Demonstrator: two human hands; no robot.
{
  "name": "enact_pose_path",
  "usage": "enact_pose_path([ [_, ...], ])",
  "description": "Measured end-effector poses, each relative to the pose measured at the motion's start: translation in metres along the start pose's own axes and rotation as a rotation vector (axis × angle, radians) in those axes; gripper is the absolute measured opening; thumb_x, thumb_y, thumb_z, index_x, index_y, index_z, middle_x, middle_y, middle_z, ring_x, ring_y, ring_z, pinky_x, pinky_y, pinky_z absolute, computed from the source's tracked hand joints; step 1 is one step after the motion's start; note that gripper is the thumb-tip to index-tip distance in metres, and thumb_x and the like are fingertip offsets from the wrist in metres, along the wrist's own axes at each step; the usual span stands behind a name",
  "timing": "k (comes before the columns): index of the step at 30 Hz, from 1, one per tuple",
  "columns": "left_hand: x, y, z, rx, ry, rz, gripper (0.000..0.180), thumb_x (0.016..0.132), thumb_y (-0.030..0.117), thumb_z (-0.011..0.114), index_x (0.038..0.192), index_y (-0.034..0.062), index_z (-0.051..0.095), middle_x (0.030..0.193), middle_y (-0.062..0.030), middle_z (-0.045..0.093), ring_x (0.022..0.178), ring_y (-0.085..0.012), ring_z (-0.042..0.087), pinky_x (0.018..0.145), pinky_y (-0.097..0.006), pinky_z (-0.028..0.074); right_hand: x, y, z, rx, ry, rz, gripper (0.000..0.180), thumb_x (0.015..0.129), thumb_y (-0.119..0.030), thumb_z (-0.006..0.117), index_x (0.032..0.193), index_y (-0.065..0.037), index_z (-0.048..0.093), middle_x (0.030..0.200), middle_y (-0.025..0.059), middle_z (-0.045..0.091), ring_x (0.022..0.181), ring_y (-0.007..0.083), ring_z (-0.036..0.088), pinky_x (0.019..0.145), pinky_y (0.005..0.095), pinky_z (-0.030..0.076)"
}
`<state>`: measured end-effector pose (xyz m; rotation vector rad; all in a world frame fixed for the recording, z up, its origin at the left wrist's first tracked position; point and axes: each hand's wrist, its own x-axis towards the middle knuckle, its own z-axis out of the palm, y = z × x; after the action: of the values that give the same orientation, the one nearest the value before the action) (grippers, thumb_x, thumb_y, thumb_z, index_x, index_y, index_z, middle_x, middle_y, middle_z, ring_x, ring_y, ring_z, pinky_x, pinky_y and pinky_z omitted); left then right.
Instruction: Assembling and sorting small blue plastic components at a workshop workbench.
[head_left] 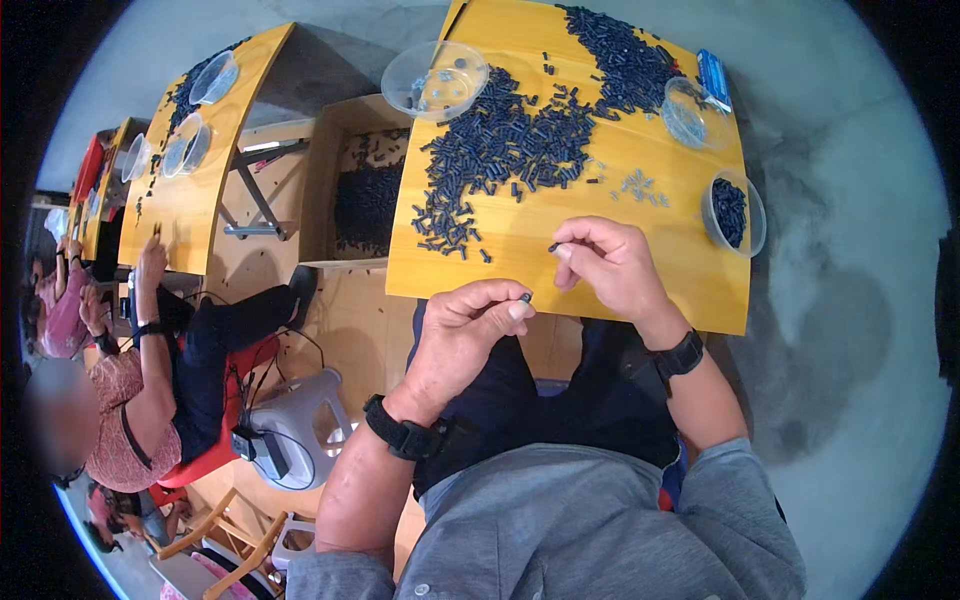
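Closed in a pinch near the table's front edge, my left hand (465,335) holds a small black cylindrical piece (525,297) between thumb and forefinger. My right hand (608,262), a little higher and farther right, pinches another small dark piece (554,247). The two hands are apart. Beyond them a heap of short black cylindrical pieces (510,145) spreads over the yellow table (570,205). Small clear or pale pieces (638,187) lie loose past my right hand. At the right edge, a clear round tub (757,238) contains more black pieces.
A second black heap (625,65) lies at the far right, beside a clear tub (690,135) and a blue box (713,80). Another clear tub (388,90) stands far left. A cardboard box (318,235) of black pieces sits left. Nearby, a person (150,410) works at another table.
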<state>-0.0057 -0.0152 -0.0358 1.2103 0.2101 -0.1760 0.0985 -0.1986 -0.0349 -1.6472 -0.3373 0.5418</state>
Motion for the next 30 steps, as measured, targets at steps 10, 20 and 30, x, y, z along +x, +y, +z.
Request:
enact_pose_path([
  [10,-0.001,0.002,0.001,-0.011,-0.013,-0.044,0.013,0.088,0.003,0.06,0.099,-0.0012,0.065,0.085,-0.0045,0.066,0.075,-0.009,0.061,0.069,-0.023,0.052,-0.021,-0.029,0.012,0.083,-0.064,-0.168,0.008,0.086,0.002,0.056,0.093,0.004,0.06,0.076,0.0056,0.062,0.064,0.0097,0.062,0.057,0.0223,0.051],
  [20,0.0,0.0,0.0,0.013,-0.015,-0.026,0.012,0.088,0.002,0.059,0.097,-0.0022,0.065,0.084,-0.0033,0.066,0.074,-0.0077,0.06,0.068,-0.022,0.051,-0.024,-0.033,0.016,-0.013,-0.146,-0.189,0.013,0.085,0.009,0.053,0.096,0.004,0.059,0.085,0.0084,0.058,0.07,0.0122,0.063,0.06,0.0219,0.049],
  [30,0.0,-0.001,0.0,0.038,-0.03,-0.012,0.014,0.087,0.002,0.06,0.1,0.0006,0.065,0.086,-0.0068,0.068,0.074,-0.0112,0.062,0.069,-0.024,0.051,-0.023,-0.031,0.022,-0.059,-0.137,-0.232,0.009,0.084,0.006,0.055,0.091,0.002,0.061,0.079,0.0067,0.057,0.064,0.0104,0.061,0.055,0.0226,0.049],
])
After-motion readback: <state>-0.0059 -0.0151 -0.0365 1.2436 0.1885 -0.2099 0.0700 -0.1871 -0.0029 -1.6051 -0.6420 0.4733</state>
